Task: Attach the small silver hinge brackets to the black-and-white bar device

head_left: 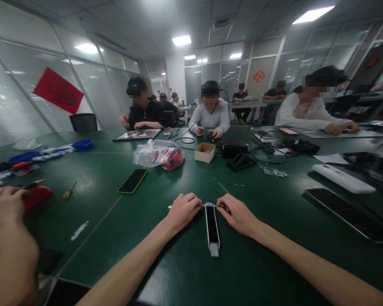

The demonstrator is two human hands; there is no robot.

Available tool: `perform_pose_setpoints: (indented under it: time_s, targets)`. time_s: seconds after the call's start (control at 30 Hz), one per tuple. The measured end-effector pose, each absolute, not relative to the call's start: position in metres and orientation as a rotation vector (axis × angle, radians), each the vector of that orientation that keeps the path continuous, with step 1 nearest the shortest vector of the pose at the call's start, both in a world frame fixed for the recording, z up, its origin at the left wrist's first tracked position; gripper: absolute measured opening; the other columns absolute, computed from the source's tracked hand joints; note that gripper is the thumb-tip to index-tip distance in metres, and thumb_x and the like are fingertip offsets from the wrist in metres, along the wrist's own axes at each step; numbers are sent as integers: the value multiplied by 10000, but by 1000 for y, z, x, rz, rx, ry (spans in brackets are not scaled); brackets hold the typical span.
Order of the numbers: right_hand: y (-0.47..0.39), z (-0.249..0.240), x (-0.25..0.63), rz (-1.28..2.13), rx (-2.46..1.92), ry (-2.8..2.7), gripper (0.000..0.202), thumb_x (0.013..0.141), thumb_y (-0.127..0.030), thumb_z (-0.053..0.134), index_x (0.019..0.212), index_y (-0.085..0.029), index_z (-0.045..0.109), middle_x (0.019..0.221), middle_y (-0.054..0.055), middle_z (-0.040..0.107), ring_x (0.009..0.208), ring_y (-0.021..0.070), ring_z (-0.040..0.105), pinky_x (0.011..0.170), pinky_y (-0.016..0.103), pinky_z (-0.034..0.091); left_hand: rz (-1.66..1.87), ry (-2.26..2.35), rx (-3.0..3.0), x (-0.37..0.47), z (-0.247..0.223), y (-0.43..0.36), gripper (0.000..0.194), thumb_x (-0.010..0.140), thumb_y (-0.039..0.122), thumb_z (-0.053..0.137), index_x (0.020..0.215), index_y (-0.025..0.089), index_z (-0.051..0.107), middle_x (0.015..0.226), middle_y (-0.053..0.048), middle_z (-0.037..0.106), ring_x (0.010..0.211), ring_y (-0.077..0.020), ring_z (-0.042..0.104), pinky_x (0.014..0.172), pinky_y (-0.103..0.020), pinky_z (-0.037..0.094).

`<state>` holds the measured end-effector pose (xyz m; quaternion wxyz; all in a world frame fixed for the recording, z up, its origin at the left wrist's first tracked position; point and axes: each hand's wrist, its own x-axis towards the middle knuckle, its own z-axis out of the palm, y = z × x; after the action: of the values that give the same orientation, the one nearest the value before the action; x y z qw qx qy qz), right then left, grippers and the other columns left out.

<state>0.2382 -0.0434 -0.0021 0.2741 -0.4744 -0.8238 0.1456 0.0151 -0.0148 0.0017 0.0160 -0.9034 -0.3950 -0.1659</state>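
Tabletop [166, 272]: twist or slip risk.
Your left hand [184, 210] and right hand [238, 213] flank the far end of the white-framed device [212, 227]; each grip looks clamped on its thin crosspiece [203, 205]. Uneven pull could skew the device or bend the crosspiece.

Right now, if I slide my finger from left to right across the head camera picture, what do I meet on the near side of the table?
Little tool → green-edged phone → left hand → black-and-white strip → right hand → long white case.
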Motion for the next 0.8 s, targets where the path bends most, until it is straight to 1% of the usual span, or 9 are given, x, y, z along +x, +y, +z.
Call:
perform_pose_setpoints:
  time_s: [0.2, 0.33, 0.47, 0.57, 0.63, 0.7, 0.77, 0.8]
  targets:
    - [-42, -3, 240, 403, -1266, -2225, 150, 900, -255, 428, 894, -180, 558, 877, 51, 565, 716, 146, 545, 623, 291, 479, -490, -1159, -2766, 15, 1, -14, 86, 915, 242, 506, 928, 200, 580, 932, -7, 611, 829, -141, 562, 713, -292, 330]
    - [-45, 0, 238, 401, -1269, -2231, 132, 891, -230, 436, 895, -178, 557, 873, 46, 562, 718, 142, 544, 630, 282, 475, -485, -1177, -2791, 16, 3, -15, 64, 902, 223, 525, 923, 194, 578, 932, -9, 612, 820, -144, 563, 710, -288, 331]
    - [-42, 2, 239, 332, -1287, -2226, 121, 860, -259, 474, 905, -178, 552, 903, 54, 572, 771, 155, 547, 684, 291, 474, -491, -1254, -2828, 17, 4, -15, 52, 877, 196, 547, 924, 196, 570, 954, -8, 604, 825, -146, 560, 703, -279, 344]
    - [-23, -2, 261, 141, -1439, -2144, 240, 836, -324, 486, 1010, -168, 542, 1002, 84, 581, 921, 203, 534, 825, 358, 439, -515, -1303, -2840, 17, 4, -15, 55, 875, 201, 538, 925, 204, 562, 963, -3, 593, 808, -143, 556, 702, -277, 356]
    - [-1, -9, 291, -37, -1697, -1950, 344, 846, -404, 443, 1070, -159, 534, 1096, 116, 565, 1034, 251, 494, 883, 419, 397, -537, -1328, -2851, 16, 3, -15, 59, 879, 204, 525, 929, 206, 555, 964, -3, 585, 806, -145, 554, 705, -279, 363]
    - [21, -16, 329, -166, -1993, -1703, 473, 842, -480, 413, 1161, -142, 501, 1197, 146, 518, 1141, 293, 430, 942, 460, 343, -562, -1348, -2868, 16, 3, -15, 60, 883, 207, 513, 932, 205, 549, 962, -5, 576, 806, -148, 551, 712, -282, 372]
    - [40, -22, 369, -221, -2250, -1441, 578, 823, -540, 401, 1237, -142, 459, 1277, 158, 465, 1215, 307, 368, 999, 451, 285, -591, -1365, -2884, 15, 3, -15, 65, 886, 210, 504, 936, 204, 545, 964, -7, 569, 799, -148, 546, 714, -281, 381]
    - [48, -24, 386, -224, -2313, -1353, 630, 818, -562, 387, 1247, -106, 454, 1298, 198, 438, 1231, 340, 347, 1003, 477, 266, -602, -1376, -2888, 15, 3, -15, 67, 886, 210, 502, 937, 204, 544, 965, -9, 567, 796, -149, 544, 715, -281, 384]
